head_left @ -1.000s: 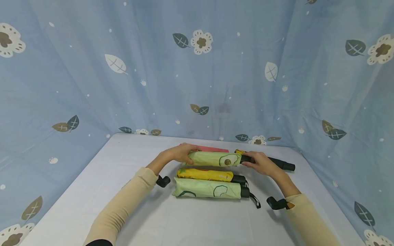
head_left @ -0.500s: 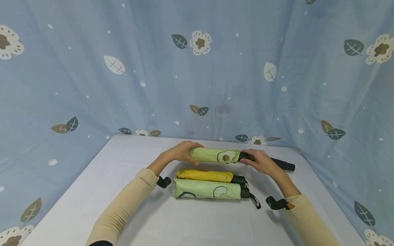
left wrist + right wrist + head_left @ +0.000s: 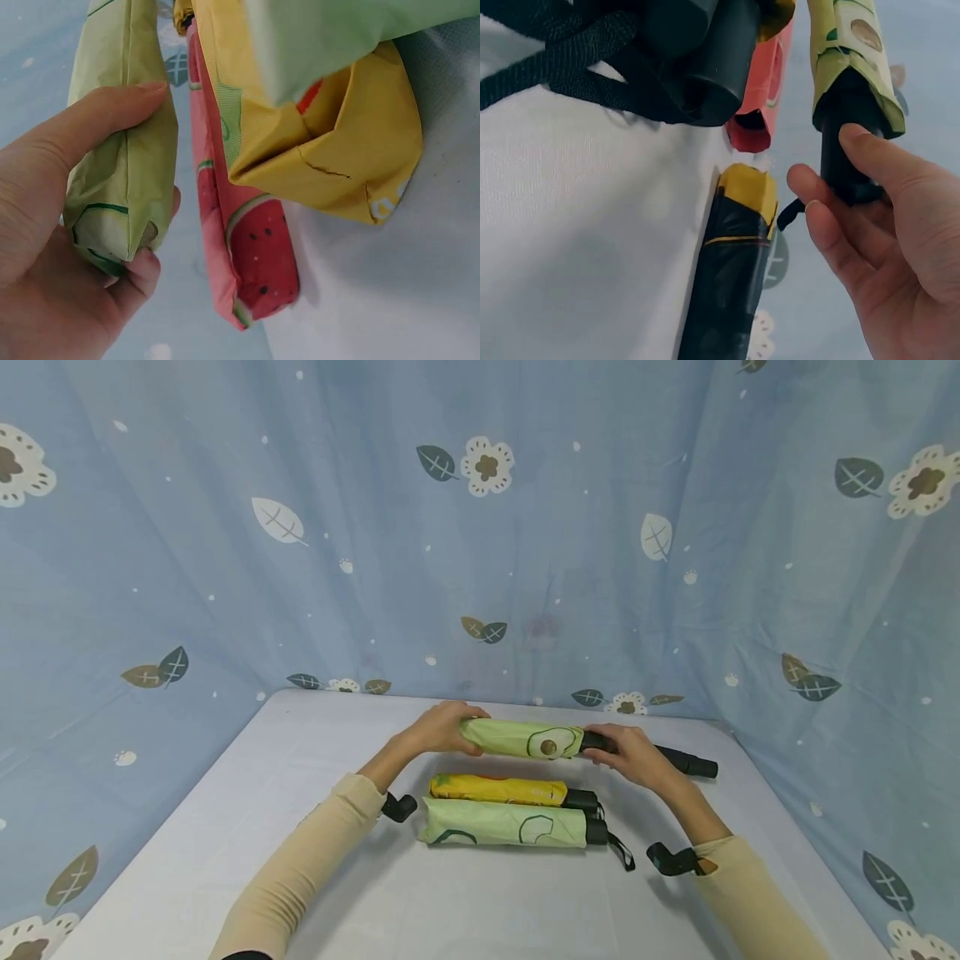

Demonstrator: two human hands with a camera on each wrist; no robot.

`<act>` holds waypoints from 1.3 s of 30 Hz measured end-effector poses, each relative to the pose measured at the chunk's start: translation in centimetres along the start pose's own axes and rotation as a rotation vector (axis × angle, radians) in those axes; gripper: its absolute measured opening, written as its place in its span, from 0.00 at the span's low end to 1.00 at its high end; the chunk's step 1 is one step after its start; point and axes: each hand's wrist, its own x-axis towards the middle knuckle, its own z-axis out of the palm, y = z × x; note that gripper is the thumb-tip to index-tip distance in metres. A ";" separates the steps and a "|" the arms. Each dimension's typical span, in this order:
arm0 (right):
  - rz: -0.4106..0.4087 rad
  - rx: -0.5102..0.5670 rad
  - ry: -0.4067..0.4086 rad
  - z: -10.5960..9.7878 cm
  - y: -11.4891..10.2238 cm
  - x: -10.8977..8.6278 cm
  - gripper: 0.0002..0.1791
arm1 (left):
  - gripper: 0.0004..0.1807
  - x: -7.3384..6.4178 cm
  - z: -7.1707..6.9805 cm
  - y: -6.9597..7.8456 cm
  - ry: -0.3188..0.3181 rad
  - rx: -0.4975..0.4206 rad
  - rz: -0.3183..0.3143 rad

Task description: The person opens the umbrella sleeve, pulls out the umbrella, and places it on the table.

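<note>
Both hands hold a folded light green umbrella with an avocado print, level over the back of the table. My left hand grips its cloth end, thumb on one side and fingers on the other, as the left wrist view shows. The right hand pinches the black handle between thumb and fingers. In front lie a yellow folded umbrella and, nearest, a second green umbrella. A red watermelon-print umbrella shows in both wrist views; in the head view the held umbrella hides it.
At the right back lies a black folded umbrella with a yellow end. A blue patterned curtain surrounds the white table. A wrist strap trails from the nearest umbrella's handle.
Both hands have moved the green umbrella slightly back and to the left, away from the yellow umbrella. It now covers the red one in the head view. The two front umbrellas have stayed put.
</note>
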 end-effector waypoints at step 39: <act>-0.041 -0.045 -0.001 -0.8 -0.4 0.3 0.24 | 0.32 -0.1 0.3 -1.1 -0.085 -0.297 0.001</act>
